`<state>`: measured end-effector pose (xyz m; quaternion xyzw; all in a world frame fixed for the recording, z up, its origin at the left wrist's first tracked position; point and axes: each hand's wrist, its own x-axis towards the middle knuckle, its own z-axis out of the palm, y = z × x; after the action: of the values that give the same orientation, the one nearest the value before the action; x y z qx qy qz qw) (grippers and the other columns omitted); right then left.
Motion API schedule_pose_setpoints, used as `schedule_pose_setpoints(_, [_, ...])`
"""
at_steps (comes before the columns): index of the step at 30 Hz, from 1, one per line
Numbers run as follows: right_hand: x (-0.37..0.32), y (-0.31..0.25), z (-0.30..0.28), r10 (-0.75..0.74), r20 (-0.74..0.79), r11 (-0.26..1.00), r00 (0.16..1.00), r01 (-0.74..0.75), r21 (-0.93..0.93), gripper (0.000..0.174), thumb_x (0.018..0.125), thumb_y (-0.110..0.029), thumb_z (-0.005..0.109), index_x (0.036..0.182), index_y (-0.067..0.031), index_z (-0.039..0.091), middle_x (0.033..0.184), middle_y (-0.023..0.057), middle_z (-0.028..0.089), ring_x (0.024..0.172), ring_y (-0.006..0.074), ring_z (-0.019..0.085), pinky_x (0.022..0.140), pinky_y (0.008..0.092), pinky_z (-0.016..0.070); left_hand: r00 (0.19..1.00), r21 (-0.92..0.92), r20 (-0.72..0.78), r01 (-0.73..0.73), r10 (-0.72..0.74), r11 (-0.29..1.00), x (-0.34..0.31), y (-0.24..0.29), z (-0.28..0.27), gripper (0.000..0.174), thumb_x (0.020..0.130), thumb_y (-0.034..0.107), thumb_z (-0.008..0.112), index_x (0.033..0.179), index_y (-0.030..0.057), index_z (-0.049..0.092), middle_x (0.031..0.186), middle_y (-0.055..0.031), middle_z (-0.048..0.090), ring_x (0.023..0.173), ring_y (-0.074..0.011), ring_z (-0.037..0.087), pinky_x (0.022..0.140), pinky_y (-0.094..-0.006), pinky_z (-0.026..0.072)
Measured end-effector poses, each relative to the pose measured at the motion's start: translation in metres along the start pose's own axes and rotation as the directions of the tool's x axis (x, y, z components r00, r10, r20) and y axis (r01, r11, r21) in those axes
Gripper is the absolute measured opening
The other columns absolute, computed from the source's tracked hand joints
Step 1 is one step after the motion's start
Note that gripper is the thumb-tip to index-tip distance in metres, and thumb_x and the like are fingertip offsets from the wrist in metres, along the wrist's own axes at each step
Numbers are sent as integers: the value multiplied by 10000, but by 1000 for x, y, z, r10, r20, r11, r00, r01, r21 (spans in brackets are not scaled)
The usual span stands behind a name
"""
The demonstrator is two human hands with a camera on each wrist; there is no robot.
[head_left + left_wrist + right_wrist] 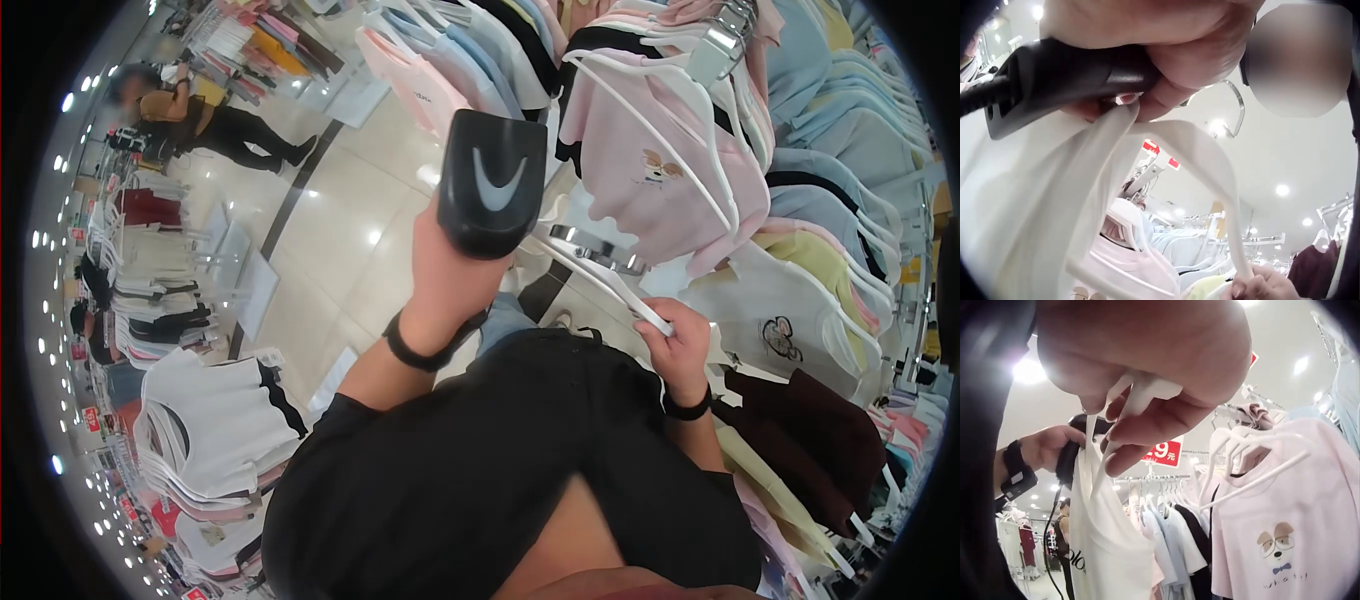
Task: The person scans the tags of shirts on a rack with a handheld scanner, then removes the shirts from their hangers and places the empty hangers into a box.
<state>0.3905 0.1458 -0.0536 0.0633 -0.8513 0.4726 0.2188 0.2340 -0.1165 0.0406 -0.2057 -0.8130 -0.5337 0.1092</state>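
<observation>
My left hand [455, 282] grips a black corded handheld scanner [493, 180] with a grey curved mark on its top. Its handle [1079, 78] and thick cord [985, 94] show in the left wrist view. White cloth bunches right at the left fingers. In my right hand [680, 345] is one end of a white hanger [600, 275], pinched between thumb and fingers. From this hanger hangs a white top [1110, 544] with black lettering, stretching between both hands in the right wrist view. The hanger's metal hook [1238, 106] rises beyond the left hand.
A pink shirt with a dog print [660, 170] hangs close ahead, beside other shirts on white hangers. A dark brown garment [810, 440] is at right. White tops [210, 420] hang at left. A person [190, 110] stands farther off on the tiled floor [340, 220].
</observation>
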Motion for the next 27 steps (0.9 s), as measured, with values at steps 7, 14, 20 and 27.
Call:
schedule_pose_setpoints(7, [-5, 2, -17, 96, -77, 965, 992, -74, 250, 197, 907, -151, 809, 913, -4, 678, 913, 133, 792, 680, 195, 687, 634, 296, 533, 979, 47, 90, -187, 182, 981, 11, -3, -33, 397, 867, -90, 716, 1259, -40, 676, 1196, -105, 752, 1064, -200, 714, 961, -312, 537])
schedule_pose_setpoints(14, [-10, 10, -39, 148, 139, 795, 979, -202, 572, 394, 968, -383, 756, 995, 2, 674, 996, 179, 774, 793, 224, 715, 718, 323, 547, 933, 127, 250, -296, 258, 947, 12, -22, -39, 674, 700, 67, 894, 1303, -30, 609, 1154, -176, 687, 1010, -338, 683, 884, -380, 542])
schedule_pose_setpoints(20, [-2, 40, -51, 327, 332, 728, 885, -460, 509, 259, 994, -231, 719, 1164, -36, 700, 1300, 134, 673, 1163, 227, 641, 941, 363, 512, 864, 73, 303, -442, 403, 894, 11, -8, -43, 619, 671, 98, 871, 1225, -43, 634, 1110, -184, 686, 998, -384, 639, 909, -420, 505])
schedule_pose_setpoints(27, [38, 5, -18, 52, 459, 998, 887, -62, 7, 495, 782, -61, 844, 1254, -148, 725, 1517, 160, 449, 1326, 335, 513, 1038, 420, 485, 842, -113, 410, -333, 349, 936, 15, 16, -40, 465, 662, 155, 827, 1067, -26, 685, 1037, -172, 673, 899, -348, 599, 881, -409, 467])
